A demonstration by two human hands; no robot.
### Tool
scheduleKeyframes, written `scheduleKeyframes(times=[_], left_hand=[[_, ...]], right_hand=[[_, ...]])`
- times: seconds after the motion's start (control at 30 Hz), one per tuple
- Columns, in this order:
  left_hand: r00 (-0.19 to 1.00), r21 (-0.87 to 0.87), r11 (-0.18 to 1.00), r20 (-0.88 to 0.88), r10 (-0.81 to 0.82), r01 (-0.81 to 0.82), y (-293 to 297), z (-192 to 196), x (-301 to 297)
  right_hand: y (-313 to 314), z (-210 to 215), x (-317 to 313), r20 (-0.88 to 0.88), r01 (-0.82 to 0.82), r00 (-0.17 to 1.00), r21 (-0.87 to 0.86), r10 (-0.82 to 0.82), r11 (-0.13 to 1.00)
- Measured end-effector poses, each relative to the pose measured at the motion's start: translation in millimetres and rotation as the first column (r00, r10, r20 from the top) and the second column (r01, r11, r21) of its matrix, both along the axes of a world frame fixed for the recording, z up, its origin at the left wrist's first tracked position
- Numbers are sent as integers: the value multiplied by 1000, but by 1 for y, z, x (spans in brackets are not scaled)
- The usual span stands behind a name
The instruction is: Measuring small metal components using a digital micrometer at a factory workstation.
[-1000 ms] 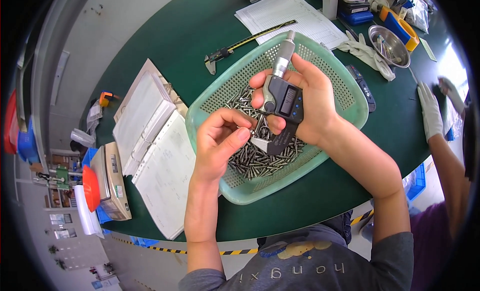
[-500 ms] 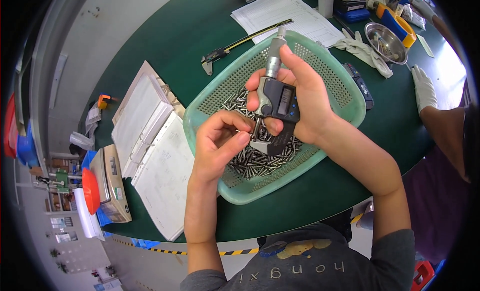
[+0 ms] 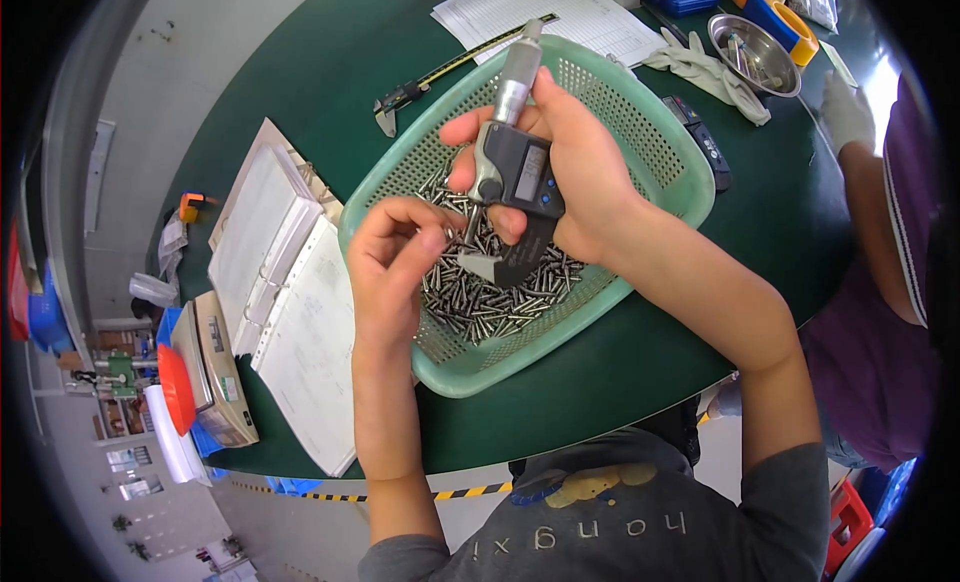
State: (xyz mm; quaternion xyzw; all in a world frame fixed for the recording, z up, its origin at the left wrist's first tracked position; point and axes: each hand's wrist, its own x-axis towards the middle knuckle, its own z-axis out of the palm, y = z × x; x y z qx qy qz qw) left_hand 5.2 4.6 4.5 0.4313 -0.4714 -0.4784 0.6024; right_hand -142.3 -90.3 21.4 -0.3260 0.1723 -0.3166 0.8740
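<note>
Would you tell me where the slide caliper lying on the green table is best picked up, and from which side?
Probably by the long bare beam of the caliper, gripped across its narrow width from above. It lies flat on the table, clear of the basket; the jaw end at its lower left is bulkier and pointed.

A digital micrometer [image 3: 512, 177], grey and black with a silver thimble pointing up, stands tilted at frame centre. Beneath it, small metal pins [image 3: 490, 292] lie heaped in a green perforated basket [image 3: 640, 132].
</note>
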Motion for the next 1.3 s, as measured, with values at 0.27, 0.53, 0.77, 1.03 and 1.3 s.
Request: scheduleKeyframes(times=[0.27,0.53,0.77,1.03,1.3], left_hand=[[403,-197,980,897,184,-8,-10,-7,-20],[143,-233,964,966,215,130,-9,-12,-31],[118,-213,968,973,198,134,-9,-11,-32],[342,-234,967,904,256,-105,-4,-1,-27],[705,-155,899,572,420,-410,3,-1,-24]], right_hand=[[-1,6,-2,66,61,995,199,-75,978],[1,-8,3,71,53,995,251,-72,967],[2,-5,4,78,62,994,209,-80,976],[1,-6,3,37,76,996,187,-84,979],[1,-7,3,14,51,998,169,-54,984]])
